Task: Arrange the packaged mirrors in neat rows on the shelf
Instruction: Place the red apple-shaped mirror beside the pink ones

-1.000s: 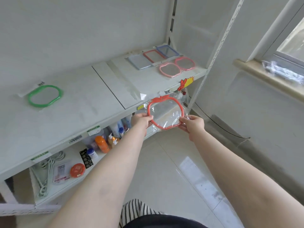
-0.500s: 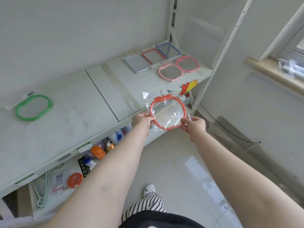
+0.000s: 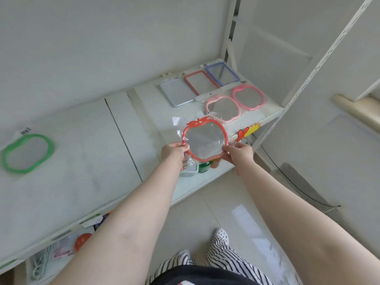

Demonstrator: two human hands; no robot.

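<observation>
I hold a red apple-shaped mirror (image 3: 205, 140) in clear wrap over the front edge of the white shelf (image 3: 82, 161). My left hand (image 3: 173, 152) grips its left rim and my right hand (image 3: 239, 154) grips its right rim. On the shelf's right end lie two pink apple-shaped mirrors (image 3: 223, 109) (image 3: 248, 98) in front and three rectangular ones behind: grey (image 3: 176, 94), red (image 3: 200, 81) and blue (image 3: 222, 74). A green mirror (image 3: 26, 152) lies alone at the far left.
A lower shelf (image 3: 205, 179) carries small bottles and tubs, with an orange disc (image 3: 82, 240) and packets further left. A slotted upright post (image 3: 304, 79) bounds the shelf's right end. A window sill (image 3: 357, 109) juts out at right. Tiled floor and my striped trousers lie below.
Both hands have carried the red mirror up and forward, from below the shelf edge to just over it, beside the nearer pink mirror. The view has tilted down and closer.
</observation>
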